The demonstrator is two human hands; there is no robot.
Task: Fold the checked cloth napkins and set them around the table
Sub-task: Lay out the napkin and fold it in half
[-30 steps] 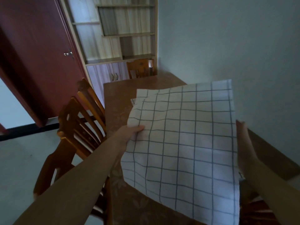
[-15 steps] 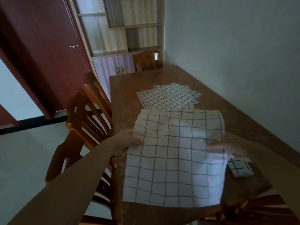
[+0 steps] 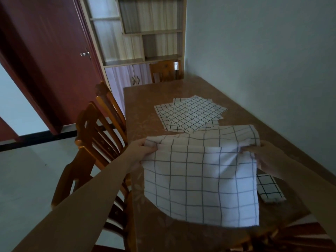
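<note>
The checked napkin (image 3: 201, 175) I hold looks light and limp, sagging over the counter (image 3: 143, 113) edge; side hems suit gripping. My left hand (image 3: 141, 150) and right hand (image 3: 271, 157) fingers pinch them, the napkin stack (image 3: 189, 113) just beyond

Dim, bluish daylight enters from the doorway at left, the brown table (image 3: 145, 99) stays murky, wide-angle distortion bends the edges, and the forearms near the bottom corners smear softly

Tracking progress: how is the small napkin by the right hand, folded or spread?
Folded: the small napkin lies as a compact rectangle on the table.
</note>
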